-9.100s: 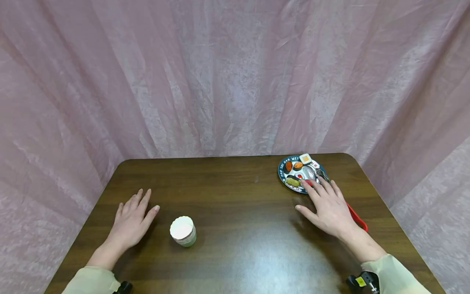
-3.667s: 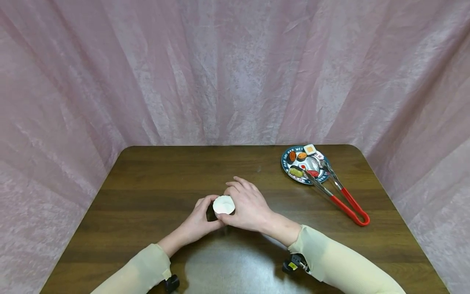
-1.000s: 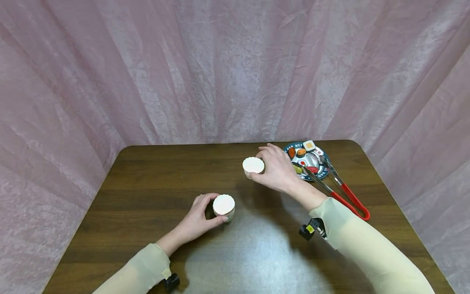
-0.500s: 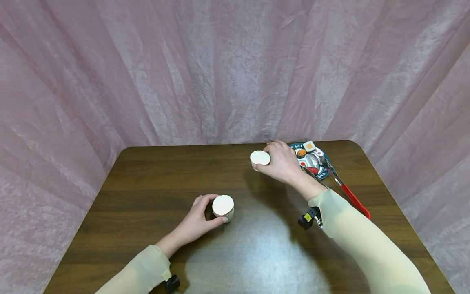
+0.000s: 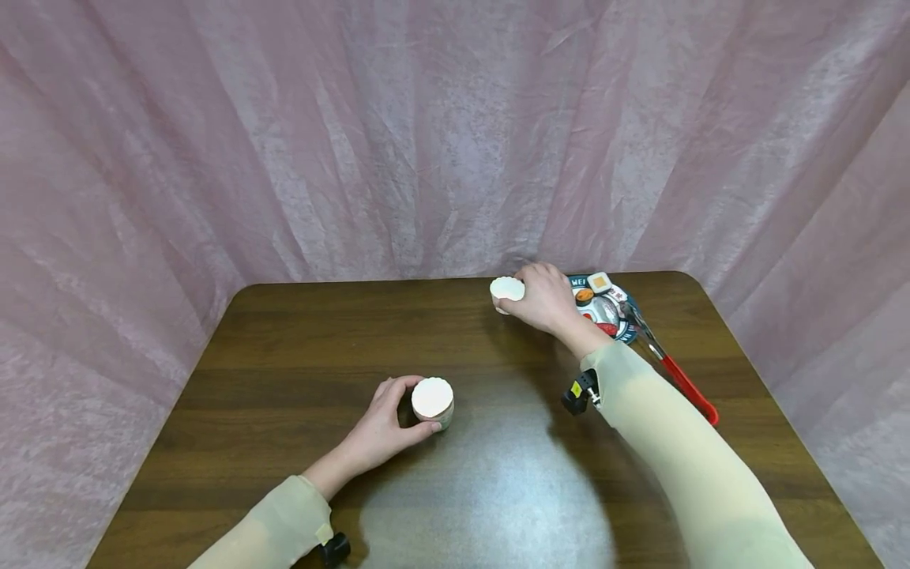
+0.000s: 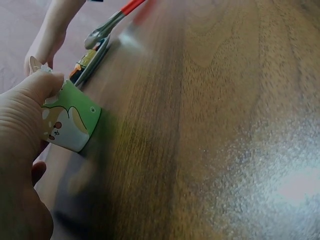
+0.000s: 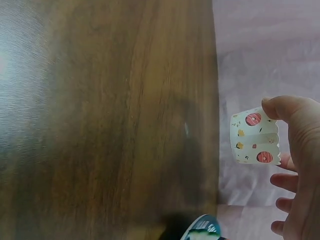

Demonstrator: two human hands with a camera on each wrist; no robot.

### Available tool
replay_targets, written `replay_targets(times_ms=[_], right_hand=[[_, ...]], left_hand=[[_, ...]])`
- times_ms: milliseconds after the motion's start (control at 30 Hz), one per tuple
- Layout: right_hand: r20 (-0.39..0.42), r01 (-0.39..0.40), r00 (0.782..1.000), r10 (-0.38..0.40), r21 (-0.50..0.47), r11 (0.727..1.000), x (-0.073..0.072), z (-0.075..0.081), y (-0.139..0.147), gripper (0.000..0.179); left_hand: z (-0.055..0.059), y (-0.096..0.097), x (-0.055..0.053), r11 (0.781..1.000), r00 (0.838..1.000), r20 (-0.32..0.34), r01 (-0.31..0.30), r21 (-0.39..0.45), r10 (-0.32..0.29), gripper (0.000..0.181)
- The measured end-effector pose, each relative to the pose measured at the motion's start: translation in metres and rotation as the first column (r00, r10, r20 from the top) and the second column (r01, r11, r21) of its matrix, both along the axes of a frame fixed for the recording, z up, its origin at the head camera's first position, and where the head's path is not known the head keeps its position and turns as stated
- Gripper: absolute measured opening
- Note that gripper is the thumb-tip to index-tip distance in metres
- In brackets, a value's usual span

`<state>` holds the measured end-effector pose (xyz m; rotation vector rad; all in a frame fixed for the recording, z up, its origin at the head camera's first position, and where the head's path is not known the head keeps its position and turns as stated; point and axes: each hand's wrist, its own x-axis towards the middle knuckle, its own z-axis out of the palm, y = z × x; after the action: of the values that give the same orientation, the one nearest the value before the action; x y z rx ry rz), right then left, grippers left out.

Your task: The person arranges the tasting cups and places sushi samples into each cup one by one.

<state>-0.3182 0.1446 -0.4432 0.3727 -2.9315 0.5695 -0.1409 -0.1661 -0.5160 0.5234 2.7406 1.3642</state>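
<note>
My left hand (image 5: 380, 431) holds a paper baking cup (image 5: 432, 399) upright at mid-table, thumb on its near side. In the left wrist view this cup (image 6: 75, 120) is green with a dog print; whether others are nested inside cannot be told. Near the table's back edge my right hand (image 5: 546, 300) pinches a second paper baking cup (image 5: 508, 290) between thumb and fingers. That cup (image 7: 254, 137) shows white with pink doughnut prints in the right wrist view. It appears held up off the table. Part of the patterned plate is hidden behind my right hand.
Right of my right hand lies the round plate (image 5: 626, 335) with several sushi-like pieces, among them a white-and-yellow one (image 5: 599, 283). Tongs with red handles (image 5: 688, 387) lean on it. A pink curtain (image 5: 426, 142) hangs behind the brown table (image 5: 284, 332).
Earlier a single cup stood at left, then both hands held it at mid-table. My right hand has since carried one cup away, further back and slightly right; my left hand stays put.
</note>
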Motion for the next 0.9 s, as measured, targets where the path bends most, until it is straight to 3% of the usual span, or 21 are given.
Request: replay_targets(times_ms=[400,900], right_hand=[[0.066,0.070,0.995,-0.075,0.068,0.995,-0.026,-0.019,-0.006,0.063],[0.094,0.099,0.990,-0.107,0.084,0.991,-0.034,-0.028,-0.011,0.073]], left_hand=[[0.000,0.002,0.001,1.000,1.000,0.016,-0.011,-0.006,0.011,0.070],[0.000,0.003,0.001,1.000,1.000,0.015,-0.022,-0.016,0.022,0.071]])
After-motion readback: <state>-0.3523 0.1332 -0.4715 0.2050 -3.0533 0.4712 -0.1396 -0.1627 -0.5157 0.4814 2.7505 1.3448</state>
